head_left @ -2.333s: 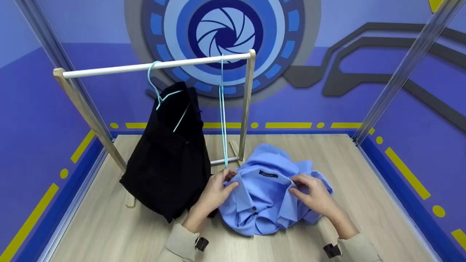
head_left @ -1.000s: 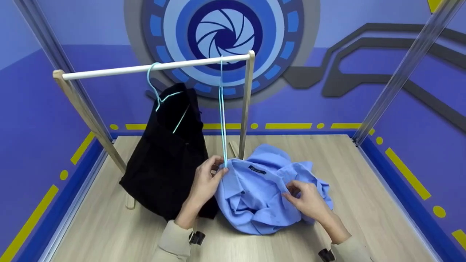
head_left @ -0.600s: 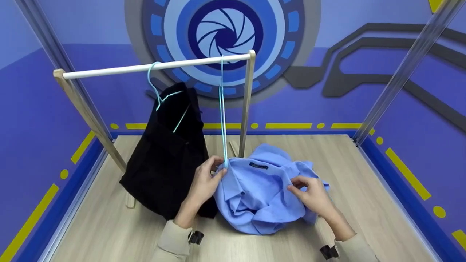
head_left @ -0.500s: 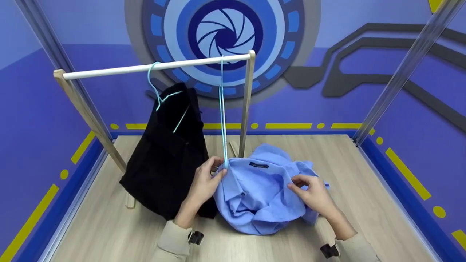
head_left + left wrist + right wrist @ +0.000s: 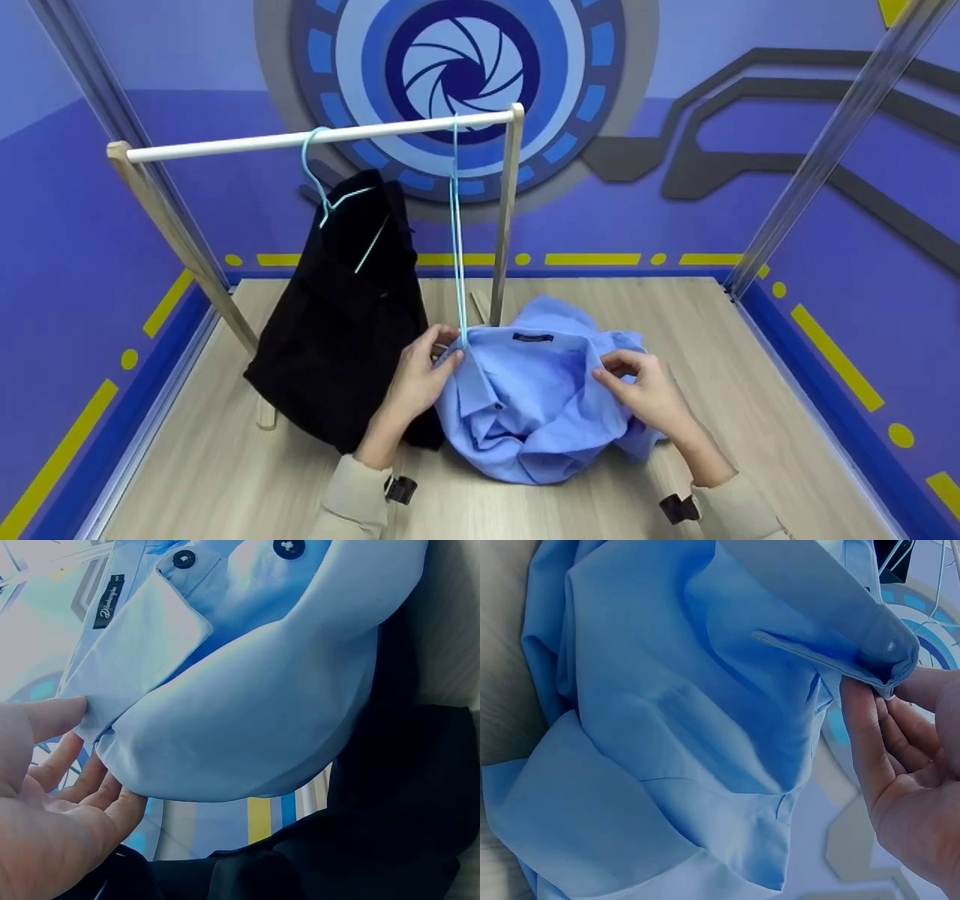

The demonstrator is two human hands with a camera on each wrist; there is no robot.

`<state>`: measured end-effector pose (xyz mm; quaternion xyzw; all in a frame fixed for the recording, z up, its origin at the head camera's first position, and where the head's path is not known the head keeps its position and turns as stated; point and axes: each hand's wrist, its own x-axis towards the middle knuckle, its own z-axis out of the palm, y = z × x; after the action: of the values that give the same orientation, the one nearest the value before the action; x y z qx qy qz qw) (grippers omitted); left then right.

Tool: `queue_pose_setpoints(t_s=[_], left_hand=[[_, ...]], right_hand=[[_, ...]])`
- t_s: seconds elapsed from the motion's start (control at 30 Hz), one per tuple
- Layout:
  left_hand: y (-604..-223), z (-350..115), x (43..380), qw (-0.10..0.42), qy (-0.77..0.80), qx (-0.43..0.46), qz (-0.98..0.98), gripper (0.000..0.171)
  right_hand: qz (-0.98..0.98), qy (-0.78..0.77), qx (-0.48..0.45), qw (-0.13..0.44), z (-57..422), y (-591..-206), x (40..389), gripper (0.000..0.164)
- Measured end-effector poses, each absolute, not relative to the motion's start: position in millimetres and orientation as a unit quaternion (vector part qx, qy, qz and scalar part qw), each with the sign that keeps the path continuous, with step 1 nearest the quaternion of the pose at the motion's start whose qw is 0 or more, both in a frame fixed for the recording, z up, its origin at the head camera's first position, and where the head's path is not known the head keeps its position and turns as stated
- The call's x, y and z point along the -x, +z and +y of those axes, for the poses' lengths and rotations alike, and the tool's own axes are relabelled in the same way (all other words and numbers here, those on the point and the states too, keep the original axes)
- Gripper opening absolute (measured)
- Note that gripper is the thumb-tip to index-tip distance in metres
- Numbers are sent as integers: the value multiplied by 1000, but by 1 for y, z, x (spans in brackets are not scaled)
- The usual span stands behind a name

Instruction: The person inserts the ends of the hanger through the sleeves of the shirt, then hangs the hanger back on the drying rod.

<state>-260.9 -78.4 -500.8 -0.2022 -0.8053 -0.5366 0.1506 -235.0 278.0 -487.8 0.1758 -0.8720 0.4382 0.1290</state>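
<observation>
A blue shirt [image 5: 540, 405] lies bunched on the table, its collar spread and a dark label [image 5: 533, 337] showing inside the neck. At the collar's left side my left hand [image 5: 420, 371] pinches the cloth between thumb and fingers, right by the lower end of a light-blue hanger [image 5: 458, 247] on the rack. My right hand [image 5: 646, 390] pinches the collar's opposite side. Black buttons [image 5: 289, 547] show on the shirt front in the left wrist view. In the right wrist view, the thumb and forefinger meet at a folded collar edge [image 5: 900, 652].
A wooden rack with a white rail [image 5: 247, 145] stands behind the hands. From it, left of the shirt, a black garment [image 5: 337, 337] hangs on another light-blue hanger [image 5: 311, 169], close beside my left forearm. Blue panelled walls [image 5: 862, 247] bound the wooden table [image 5: 195, 480].
My left hand has moved left and up, bringing the collar to the hanger's lower end. My right hand has shifted its hold along the collar and lifted it slightly; the neck opening is wider.
</observation>
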Motion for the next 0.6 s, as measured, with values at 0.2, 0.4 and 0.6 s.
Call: queue_pose_setpoints(t_s=[0.2,0.4,0.6], left_hand=[[-503,-80,261,145,-534,207,-807,18],[-506,-81,262,130,-561,199,-793,17],[-504,-83,261,139,-562,195,-791,15]], right_hand=[[-868,442,-180,135,278,-483,236,7],[-860,456,-179,142,279,-480,237,5],[-863,459,-167,132,278,-477,237,5]])
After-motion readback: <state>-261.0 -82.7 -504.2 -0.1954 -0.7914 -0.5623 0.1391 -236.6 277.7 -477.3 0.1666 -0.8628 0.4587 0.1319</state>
